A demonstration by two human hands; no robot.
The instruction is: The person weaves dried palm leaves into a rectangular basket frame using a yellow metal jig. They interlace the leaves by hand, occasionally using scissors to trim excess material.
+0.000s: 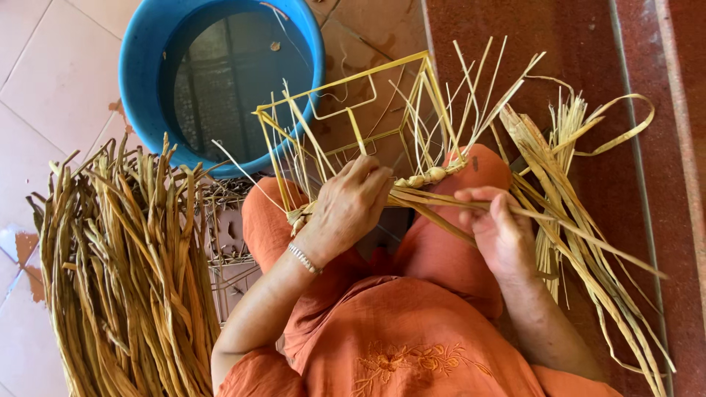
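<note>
A yellow wire frame (382, 81) rests on my lap, tilted away from me. Dried straw strands (419, 180) are woven along its near edge, with loose ends standing up. My left hand (346, 209) grips the frame's near edge and the woven straw, fingers curled over it. My right hand (496, 231) pinches a few long straw strands that run to the right over my knee. Both my knees are covered in orange cloth.
A blue tub of water (143, 66) stands at the top left on pale tiles. A thick bundle of dried straw (121, 272) lies at the left, over a second wire rack (228, 254). More loose straw (581, 184) lies at the right on the red floor.
</note>
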